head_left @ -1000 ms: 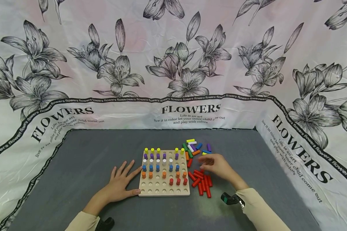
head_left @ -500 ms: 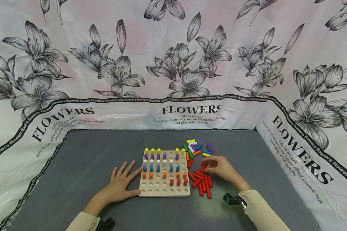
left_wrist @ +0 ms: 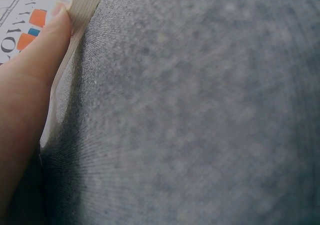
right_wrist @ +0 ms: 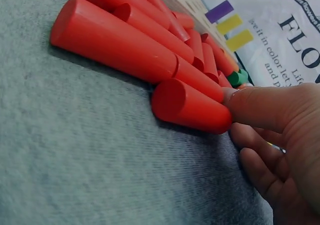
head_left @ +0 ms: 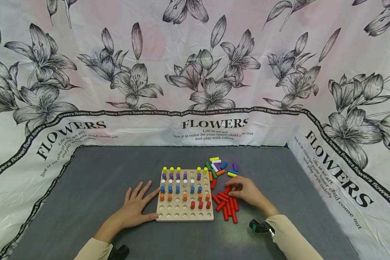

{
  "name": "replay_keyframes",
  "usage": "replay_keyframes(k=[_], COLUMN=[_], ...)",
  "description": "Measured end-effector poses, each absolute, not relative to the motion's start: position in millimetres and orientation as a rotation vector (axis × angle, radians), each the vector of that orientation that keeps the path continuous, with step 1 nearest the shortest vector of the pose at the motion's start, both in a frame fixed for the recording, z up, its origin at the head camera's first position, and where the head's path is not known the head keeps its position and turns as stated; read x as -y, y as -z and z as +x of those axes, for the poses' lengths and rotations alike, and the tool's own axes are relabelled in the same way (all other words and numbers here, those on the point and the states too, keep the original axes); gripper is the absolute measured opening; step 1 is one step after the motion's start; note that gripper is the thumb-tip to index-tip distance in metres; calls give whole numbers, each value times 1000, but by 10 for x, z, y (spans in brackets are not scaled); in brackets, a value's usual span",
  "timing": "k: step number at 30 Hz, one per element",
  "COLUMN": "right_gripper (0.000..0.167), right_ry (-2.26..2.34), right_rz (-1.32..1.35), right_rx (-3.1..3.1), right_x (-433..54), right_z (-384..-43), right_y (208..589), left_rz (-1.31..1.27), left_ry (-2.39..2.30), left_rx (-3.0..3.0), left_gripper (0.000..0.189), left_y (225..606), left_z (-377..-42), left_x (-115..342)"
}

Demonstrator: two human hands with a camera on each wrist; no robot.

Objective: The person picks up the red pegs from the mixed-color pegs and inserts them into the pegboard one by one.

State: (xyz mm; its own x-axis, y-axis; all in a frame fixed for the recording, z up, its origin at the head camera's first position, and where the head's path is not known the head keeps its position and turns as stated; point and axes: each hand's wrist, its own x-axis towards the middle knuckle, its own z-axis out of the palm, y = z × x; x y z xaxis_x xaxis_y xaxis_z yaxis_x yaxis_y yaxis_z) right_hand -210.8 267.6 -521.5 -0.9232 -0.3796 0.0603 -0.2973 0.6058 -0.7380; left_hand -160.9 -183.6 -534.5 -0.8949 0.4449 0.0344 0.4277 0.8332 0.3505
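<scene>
A wooden pegboard [head_left: 184, 216] with rows of coloured pegs sits mid-table. Three red pegs [head_left: 200, 205] stand near its right front, below the orange pegs [head_left: 184, 196]. My left hand [head_left: 134, 207] lies spread at the board's left side, with the thumb touching its edge. My right hand [head_left: 248, 191] is over the loose red pegs right of the board. Its thumb and index finger pinch the upper end of a red peg [head_left: 227, 190]. In the right wrist view, red pegs [right_wrist: 115, 42] lie beside the thumb [right_wrist: 265, 107], which hides the pinched one.
Mixed loose pegs [head_left: 220, 172], among them green, orange, purple, white and yellow ones, lie behind the red pile [head_left: 229, 209]. The grey table [head_left: 100, 169] meets a flower-printed cloth [head_left: 143, 130] at the back and sides.
My right hand has come down and slightly toward me from the mixed pegs to the red ones, then shifted a little left with the pinched red peg. My left hand stays in place.
</scene>
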Motion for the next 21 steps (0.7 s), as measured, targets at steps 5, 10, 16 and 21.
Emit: replay_keyframes(k=[5,10,16,21], right_gripper=[24,22,19,18], right_ry=[1205,1197,1181,1171], right_rz=[-529,-504,-505,-498], right_rx=[-2739,-2767,-2766,-2765], right_x=[-2657,-2636,-2615,-2608], right_z=[-2104,-2109,-2104,-2106], right_y=[5254,5264,5260,5262], left_rz=[714,715,707,708], left_ry=[-552,-557,-551,-557], left_rx=[-2966,-2969,-2966,-2960], left_gripper=[88,87,88,88], left_y=[5341,5336,5336,5331], left_z=[-1605,-1603,-1605,-1604], left_x=[1838,1839,1839,1836])
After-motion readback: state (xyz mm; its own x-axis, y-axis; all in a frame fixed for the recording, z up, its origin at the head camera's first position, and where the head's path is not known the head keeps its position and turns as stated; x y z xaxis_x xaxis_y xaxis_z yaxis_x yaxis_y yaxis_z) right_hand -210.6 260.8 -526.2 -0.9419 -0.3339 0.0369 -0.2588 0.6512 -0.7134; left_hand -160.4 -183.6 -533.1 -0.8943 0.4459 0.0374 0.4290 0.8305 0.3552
